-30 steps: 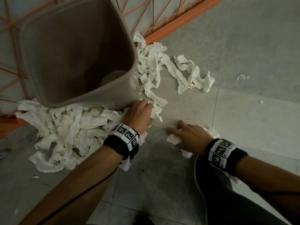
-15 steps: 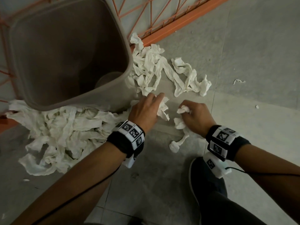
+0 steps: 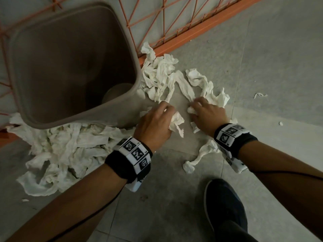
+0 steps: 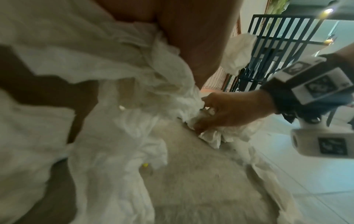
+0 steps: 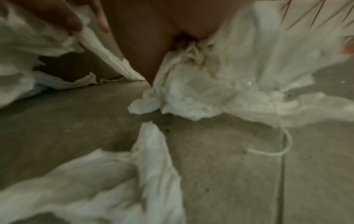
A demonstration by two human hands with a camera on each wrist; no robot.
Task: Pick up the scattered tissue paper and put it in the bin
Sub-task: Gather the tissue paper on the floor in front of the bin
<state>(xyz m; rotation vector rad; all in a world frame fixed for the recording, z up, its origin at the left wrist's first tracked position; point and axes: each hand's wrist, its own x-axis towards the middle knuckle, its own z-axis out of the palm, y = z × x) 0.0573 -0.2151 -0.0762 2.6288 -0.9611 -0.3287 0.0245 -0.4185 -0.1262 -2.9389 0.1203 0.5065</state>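
A tall grey bin (image 3: 26, 70) stands open at the upper left. White crumpled tissue paper lies around it: a long strand pile (image 3: 167, 77) to its right and a big heap (image 3: 66, 151) below it. My left hand (image 3: 155, 124) is beside the bin's near right corner, fingers curled round a wad of tissue (image 3: 177, 122). My right hand (image 3: 206, 112) is just to its right, gripping the end of a tissue strand (image 3: 191, 110); more of that tissue (image 5: 210, 94) bunches under its palm. A twisted strip (image 3: 201, 154) trails on the floor under my right wrist.
An orange metal grille (image 3: 174, 20) with an orange base rail runs behind the bin. My dark shoe (image 3: 225, 206) is on the grey tiled floor at the lower right. Small tissue scraps (image 3: 260, 95) lie further right.
Both hands have moved forward toward the strand pile right of the bin. The right hand carried its tissue up from near my shoe, and the strip now trails behind it.
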